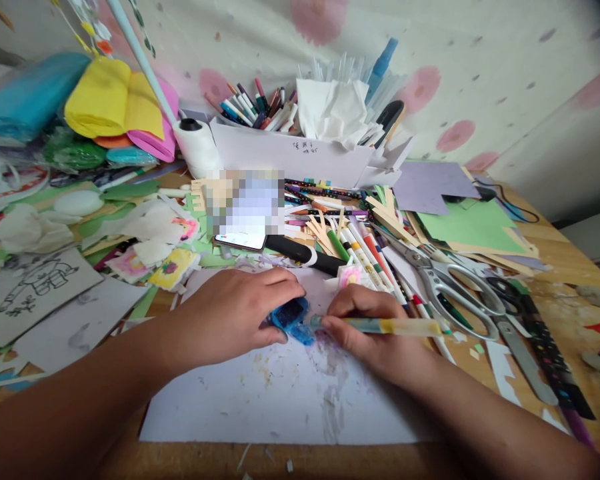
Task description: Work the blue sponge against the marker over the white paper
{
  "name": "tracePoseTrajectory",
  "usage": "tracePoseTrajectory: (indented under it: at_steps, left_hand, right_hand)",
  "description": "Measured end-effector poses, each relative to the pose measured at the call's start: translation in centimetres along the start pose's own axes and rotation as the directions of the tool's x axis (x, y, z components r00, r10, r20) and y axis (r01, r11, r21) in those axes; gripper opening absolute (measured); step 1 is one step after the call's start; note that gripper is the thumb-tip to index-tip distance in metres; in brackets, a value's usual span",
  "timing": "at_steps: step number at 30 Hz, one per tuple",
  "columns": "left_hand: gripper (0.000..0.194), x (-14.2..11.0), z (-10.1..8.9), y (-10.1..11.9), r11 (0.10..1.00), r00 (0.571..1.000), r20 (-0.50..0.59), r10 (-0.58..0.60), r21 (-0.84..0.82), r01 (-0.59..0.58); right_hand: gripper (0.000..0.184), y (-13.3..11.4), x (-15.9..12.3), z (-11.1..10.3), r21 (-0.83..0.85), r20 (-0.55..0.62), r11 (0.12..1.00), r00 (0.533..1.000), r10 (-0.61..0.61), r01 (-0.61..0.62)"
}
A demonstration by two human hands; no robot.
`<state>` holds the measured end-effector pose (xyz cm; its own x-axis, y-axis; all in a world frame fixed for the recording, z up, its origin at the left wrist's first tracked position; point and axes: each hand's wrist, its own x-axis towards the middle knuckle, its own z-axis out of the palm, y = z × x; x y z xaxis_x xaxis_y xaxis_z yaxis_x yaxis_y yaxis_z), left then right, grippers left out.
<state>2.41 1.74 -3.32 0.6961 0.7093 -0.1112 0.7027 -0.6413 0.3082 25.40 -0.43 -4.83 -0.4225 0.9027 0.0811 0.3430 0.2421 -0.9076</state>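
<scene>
My left hand [247,308] is closed on the edge of a small blue piece [296,320] with a dark centre, its fingertips and thumb around the left side. What the piece is made of I cannot tell. In a pinch, my right hand [367,327] grips a slim, see-through yellowish pen-like stick [405,327]. Its tip points left, close to the blue piece; whether they touch is unclear. Both hands are over a white sheet of paper [240,407], which bears grey smudges and small scraps.
Scissors [450,287] and a black dotted strip [555,353] lie on the right. Several markers [370,250] are just behind my right hand. A phone [247,210], partly blurred, leans behind the sheet. A white box [290,150] holds pens and tissue. Paper scraps [165,230] cover the left.
</scene>
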Motion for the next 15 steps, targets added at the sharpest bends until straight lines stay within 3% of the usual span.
tracePoseTrajectory:
  at_steps: [15]
  left_hand:
    - [0.04, 0.08, 0.06, -0.07, 1.0, 1.0, -0.002, 0.005, -0.019, -0.005]
  right_hand:
    - [0.022, -0.3, 0.07, -0.01, -0.012, 0.037, 1.0, 0.999, 0.011, -0.011]
